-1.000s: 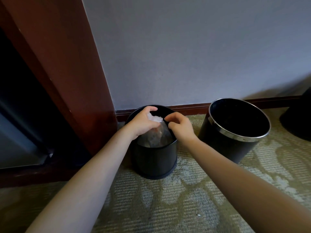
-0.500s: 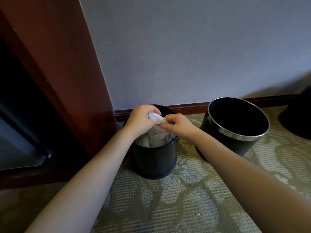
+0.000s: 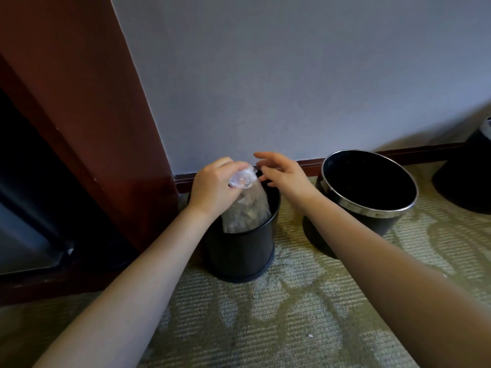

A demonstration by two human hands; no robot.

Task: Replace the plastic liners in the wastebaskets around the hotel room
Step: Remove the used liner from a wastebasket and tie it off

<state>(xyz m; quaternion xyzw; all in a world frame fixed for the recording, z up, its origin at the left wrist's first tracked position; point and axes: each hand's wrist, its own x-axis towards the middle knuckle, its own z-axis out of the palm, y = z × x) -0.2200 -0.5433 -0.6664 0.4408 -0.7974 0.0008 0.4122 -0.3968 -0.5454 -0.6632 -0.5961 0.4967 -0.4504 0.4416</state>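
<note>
A small black wastebasket (image 3: 239,251) stands on the carpet by the wall. A clear plastic liner (image 3: 247,205) with rubbish in it rises out of the basket, its top bunched together. My left hand (image 3: 212,187) is closed around the gathered neck of the liner, above the basket's rim. My right hand (image 3: 281,173) hovers just right of the neck with fingers spread, holding nothing. A larger black wastebasket (image 3: 369,187) with a silver rim leans tilted to the right, with no liner visible inside.
A dark red wooden door frame (image 3: 87,123) stands close on the left, with a dark opening beyond it. The grey wall and a red-brown skirting board (image 3: 414,150) run behind the baskets. Another dark object (image 3: 467,171) sits at the far right on the patterned carpet.
My right hand has let go of the liner's top and opened. My left hand keeps the gathered neck and has lifted the liner higher out of the small basket.
</note>
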